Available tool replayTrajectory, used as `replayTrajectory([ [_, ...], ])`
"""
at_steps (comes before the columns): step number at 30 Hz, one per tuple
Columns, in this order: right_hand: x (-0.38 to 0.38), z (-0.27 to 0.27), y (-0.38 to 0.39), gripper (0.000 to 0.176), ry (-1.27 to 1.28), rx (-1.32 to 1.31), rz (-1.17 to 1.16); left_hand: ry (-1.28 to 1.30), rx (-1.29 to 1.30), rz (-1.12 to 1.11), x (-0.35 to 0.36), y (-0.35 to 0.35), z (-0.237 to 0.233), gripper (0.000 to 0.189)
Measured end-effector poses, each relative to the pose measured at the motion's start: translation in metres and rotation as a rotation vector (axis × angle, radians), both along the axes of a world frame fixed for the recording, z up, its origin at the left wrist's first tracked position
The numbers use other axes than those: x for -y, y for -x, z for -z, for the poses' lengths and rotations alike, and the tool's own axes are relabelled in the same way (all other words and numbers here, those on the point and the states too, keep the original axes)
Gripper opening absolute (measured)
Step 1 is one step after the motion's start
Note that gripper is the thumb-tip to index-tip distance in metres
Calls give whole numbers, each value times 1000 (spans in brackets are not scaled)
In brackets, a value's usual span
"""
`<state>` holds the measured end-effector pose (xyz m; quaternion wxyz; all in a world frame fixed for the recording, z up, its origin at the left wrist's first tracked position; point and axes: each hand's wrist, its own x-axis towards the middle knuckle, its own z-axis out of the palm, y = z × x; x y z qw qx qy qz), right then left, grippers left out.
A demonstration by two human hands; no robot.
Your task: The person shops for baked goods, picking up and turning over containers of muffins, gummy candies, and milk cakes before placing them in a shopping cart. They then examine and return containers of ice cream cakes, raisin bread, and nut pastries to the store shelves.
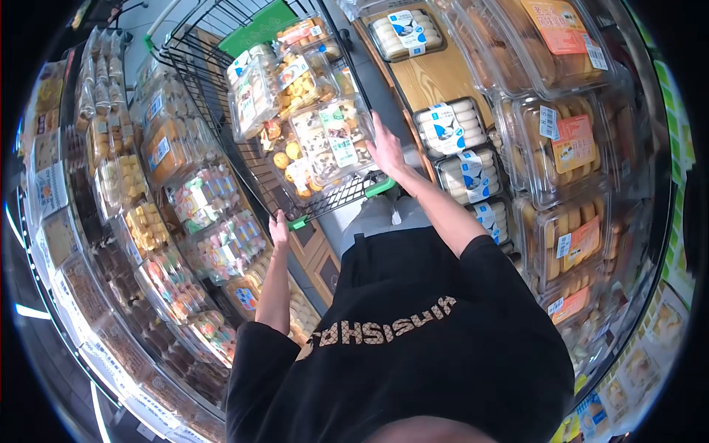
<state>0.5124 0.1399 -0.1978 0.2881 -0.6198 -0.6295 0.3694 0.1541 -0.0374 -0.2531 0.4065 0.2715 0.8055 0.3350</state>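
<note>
My right hand (387,150) reaches into the shopping cart (332,202), fingers stretched along the right edge of a clear plastic box of pale pastries with dark bits (336,140). That box has a green and white label and lies on top of other packs. At the cart's near left corner, my left hand (278,230) is closed around the end of the handle beside a green cap. Farther in are a box of golden pastries (303,83) and a tilted clear pack (253,96). Round yellow pastries (286,155) show under the boxes.
Along my left runs a shelf of packaged sweets, with pastel-coloured packs (227,244) nearest the cart. On the right, boxes of white rolls (450,127) sit on a wooden display (432,77), beside stacked boxes of brown bread (565,148). Both displays stand close to the cart.
</note>
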Motion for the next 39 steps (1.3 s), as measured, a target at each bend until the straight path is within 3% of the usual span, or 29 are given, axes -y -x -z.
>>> replayTrajectory([
  [16, 38, 4, -1, 74, 22, -28, 15, 25, 52, -66, 29, -13, -22, 16],
  [18, 48, 2, -3, 72, 19, -30, 23, -14, 140, -86, 38, -19, -27, 19],
  [19, 53, 1, -4, 68, -7, -46, 26, 0, 45, -43, 42, -21, -28, 13],
  [23, 74, -5, -9, 61, -24, -44, 44, 47, 159, -90, 65, -26, -29, 11],
  [27, 90, 0, -12, 59, -82, -41, 52, 82, 105, -92, 80, -35, -34, 9],
  [32, 97, 2, -11, 54, -79, -40, 59, 161, 100, -136, 79, -44, -47, 10],
  [39, 92, 10, -11, 53, -46, -40, 56, 76, 107, -157, 78, -40, -36, 15],
])
